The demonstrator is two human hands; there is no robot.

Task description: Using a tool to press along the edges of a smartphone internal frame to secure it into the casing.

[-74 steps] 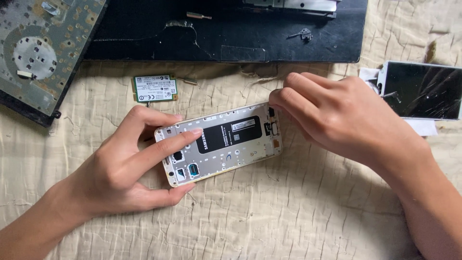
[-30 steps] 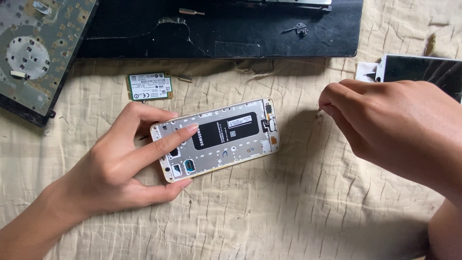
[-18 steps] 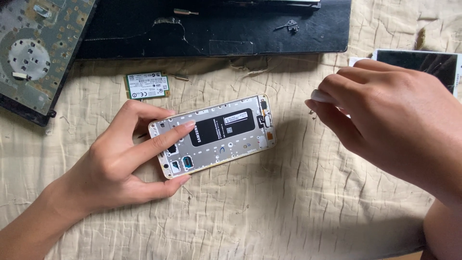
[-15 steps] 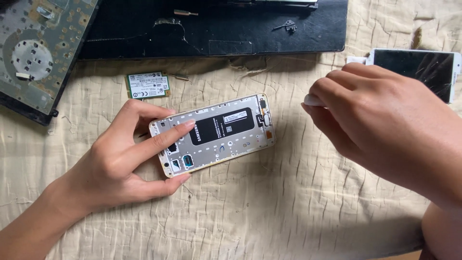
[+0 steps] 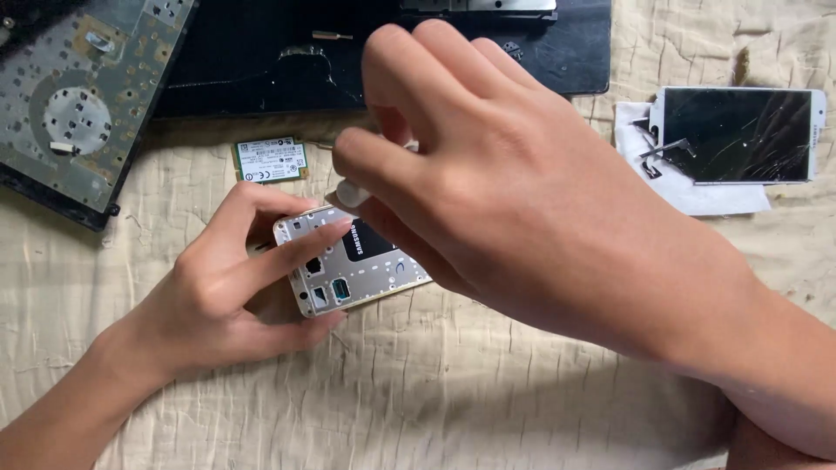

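My left hand [image 5: 218, 296] grips an opened phone body [image 5: 348, 278], a silver frame with a black battery label, lying on a beige cloth [image 5: 435, 392]. Its thumb is under the near edge and its index finger lies across the top. My right hand [image 5: 522, 200] hovers close to the camera over the phone's right half and hides it. Its fingers are curled with the thumb tip near the phone's upper edge. Whether they pinch something small is hidden.
A small green circuit card [image 5: 271, 160] lies just behind the phone. A black laptop base [image 5: 261, 61] spans the back, with a grey perforated board [image 5: 78, 96] at the back left. A cracked phone screen [image 5: 740, 135] rests on white paper [image 5: 697, 196] at the right.
My right hand left the phone's right end, drew back to the right, then swung left and up over the phone, now covering half of it. My left hand kept its grip.
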